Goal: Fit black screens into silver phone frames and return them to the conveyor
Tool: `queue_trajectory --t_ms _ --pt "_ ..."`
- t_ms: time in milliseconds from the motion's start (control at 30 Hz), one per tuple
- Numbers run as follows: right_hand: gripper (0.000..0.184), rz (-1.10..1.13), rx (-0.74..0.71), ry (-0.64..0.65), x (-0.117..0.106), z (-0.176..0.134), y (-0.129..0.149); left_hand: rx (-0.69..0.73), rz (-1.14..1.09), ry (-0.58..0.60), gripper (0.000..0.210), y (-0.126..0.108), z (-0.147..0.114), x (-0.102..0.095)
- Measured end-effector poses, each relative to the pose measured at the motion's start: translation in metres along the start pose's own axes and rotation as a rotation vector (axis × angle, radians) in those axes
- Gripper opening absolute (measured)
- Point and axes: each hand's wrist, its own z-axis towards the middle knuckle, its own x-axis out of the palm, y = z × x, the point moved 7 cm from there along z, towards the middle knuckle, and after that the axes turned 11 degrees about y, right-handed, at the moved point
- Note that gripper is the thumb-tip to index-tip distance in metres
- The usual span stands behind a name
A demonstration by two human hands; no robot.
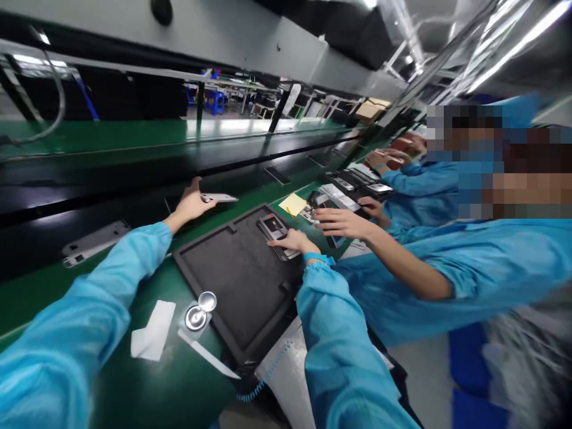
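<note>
My left hand (193, 201) reaches out over the far edge of the green bench, thumb and fingers closed on a thin, light-coloured flat panel (223, 197), perhaps a phone part. A stack of flat, phone-sized panels (272, 225) lies at the far right of a black foam tray (227, 280). Around the near end of this stack is my right hand (295, 241), its thumb pointing left; the fingertips are partly hidden. A blue band with a coiled cord circles my right wrist.
Along the black conveyor lies a grey panel (96, 241), with a dark one (277, 174) farther on. White paper (154, 330) and a round metal container (196, 317) with its lid open sit left of the tray. A co-worker's hand (344, 223) hovers close on the right, near yellow paper (294, 204).
</note>
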Motion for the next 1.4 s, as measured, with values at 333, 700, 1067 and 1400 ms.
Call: queue_trajectory --t_ms 333,700,1067,1400 --pt "0.051 0.087 -0.142 -0.026 0.023 -0.089 0.049 0.032 -1.082 -0.718 0.078 0.128 -0.305 -0.175" --pt "0.050 0.047 -0.446 -0.134 0.090 -0.190 0.119 0.227 -1.458 -0.756 0.042 0.111 -0.414 -0.218" --pt "0.086 0.369 -0.348 -0.358 0.013 -0.213 0.104 0.037 -1.897 -0.332 0.061 0.086 -0.401 -0.182" --pt "0.053 1.031 -0.617 -0.392 0.061 -0.385 0.291 0.345 -1.791 0.573 0.094 0.012 -0.419 -0.129"
